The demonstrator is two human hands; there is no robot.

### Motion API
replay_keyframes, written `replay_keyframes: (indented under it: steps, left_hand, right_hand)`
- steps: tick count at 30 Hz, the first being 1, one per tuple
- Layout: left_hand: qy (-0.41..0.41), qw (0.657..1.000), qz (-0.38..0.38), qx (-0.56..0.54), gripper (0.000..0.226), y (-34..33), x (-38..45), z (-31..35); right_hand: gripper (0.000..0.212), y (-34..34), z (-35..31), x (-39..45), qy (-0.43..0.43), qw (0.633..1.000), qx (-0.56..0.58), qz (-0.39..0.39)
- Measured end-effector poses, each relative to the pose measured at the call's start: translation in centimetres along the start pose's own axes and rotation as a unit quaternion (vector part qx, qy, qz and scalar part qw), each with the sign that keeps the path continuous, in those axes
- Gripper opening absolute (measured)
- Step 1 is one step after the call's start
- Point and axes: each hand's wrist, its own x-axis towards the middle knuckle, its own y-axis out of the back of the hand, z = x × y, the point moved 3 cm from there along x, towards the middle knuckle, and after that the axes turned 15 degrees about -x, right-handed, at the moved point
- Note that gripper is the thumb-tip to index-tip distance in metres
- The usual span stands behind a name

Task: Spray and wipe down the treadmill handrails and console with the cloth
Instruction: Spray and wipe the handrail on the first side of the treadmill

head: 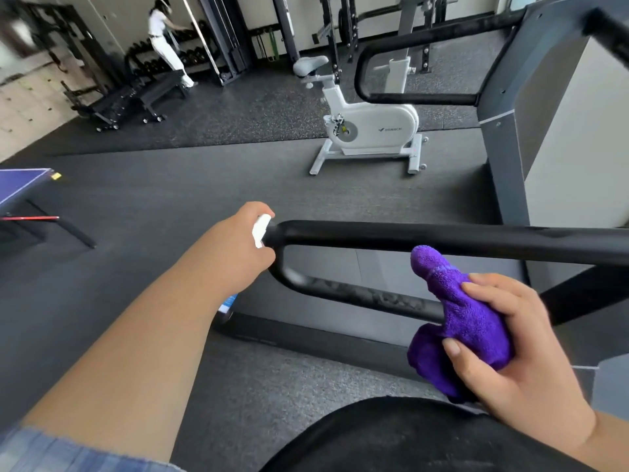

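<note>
I count two bare hands: left hand (pixel 243 240), right hand (pixel 520 342). One white-headed spray bottle (pixel 261 229). One bunched purple microfibre cloth (pixel 466 321). Two looped black tubular handrails: near handrail (pixel 442 237), far handrail (pixel 408 46). One white stationary exercise bike (pixel 371 126). One blue table-tennis table (pixel 20 185). One other person in white (pixel 163 39).

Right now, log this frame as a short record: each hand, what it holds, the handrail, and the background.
left hand: grips spray bottle, its white head at the handrail's curved end
right hand: holds bunched purple cloth, below the rail
handrail: black, cloth not touching it
background: white exercise bike, person at dumbbell rack
</note>
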Motion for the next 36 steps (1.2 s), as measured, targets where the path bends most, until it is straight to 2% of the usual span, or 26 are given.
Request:
replay_keyframes:
  steps: [5,13,16,24,30,36]
  left_hand:
    - [0.003,1.0,0.009,-0.013,0.051,-0.1,0.0,-0.3]
    - [-0.089,0.996,-0.002,-0.021,0.05,-2.8,-1.8,5.9]
    - [-0.129,0.991,-0.02,-0.018,0.05,-4.7,-2.7,8.0]
    - [-0.221,0.97,-0.093,-0.037,0.055,-9.2,-4.2,13.3]
    - [-0.349,0.932,-0.095,0.021,0.057,-12.8,-4.6,19.9]
    - [-0.362,0.924,-0.084,0.096,0.05,-14.2,-4.4,20.6]
  right_hand:
    - [0.056,-0.4,-0.1,0.1,0.002,1.0,0.0,-0.002]
    - [0.049,0.2,-0.2,0.0,-0.005,1.0,0.017,0.005]
    - [0.056,0.9,0.2,-0.6,-0.015,1.0,0.011,0.01]
    - [0.055,4.5,1.8,-2.7,-0.078,0.995,-0.015,0.055]
    - [0.055,7.0,2.3,-4.4,-0.108,0.99,-0.048,0.079]
    - [0.049,9.0,2.5,-5.7,-0.112,0.985,-0.071,0.108]
